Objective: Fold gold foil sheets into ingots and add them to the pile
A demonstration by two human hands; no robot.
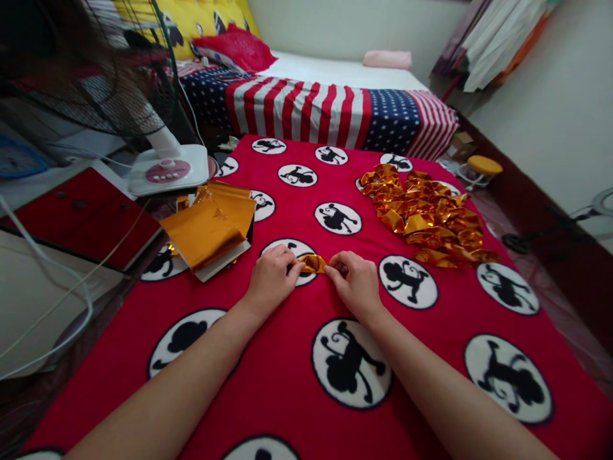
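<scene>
Both forearms run up from the near edge and meet over the middle of a red blanket (pixel 268 383) printed with black monkeys in white rounds. The left hand (pixel 272 276) and the right hand (pixel 355 281) are each closed in a narrow pinch on one end of a small gold foil piece (pixel 313 262). It lies flat against the blanket directly between them, its long axis running left to right. Neither hand is nearer; each has its fingertips on the foil. Just beyond the left hand, and apart from it, is a stack of gold foil sheets (pixel 211 230), its top leaves lifting. Farther off to the right is a heap of folded gold pieces (pixel 426 220), well clear of the right hand. Past the stack stands a white fan base (pixel 167 169). Behind the blanket is a bed (pixel 335 108) under a stars-and-stripes cover, with a red pillow (pixel 234 48) and a pink pillow (pixel 387 59) by the wall.
</scene>
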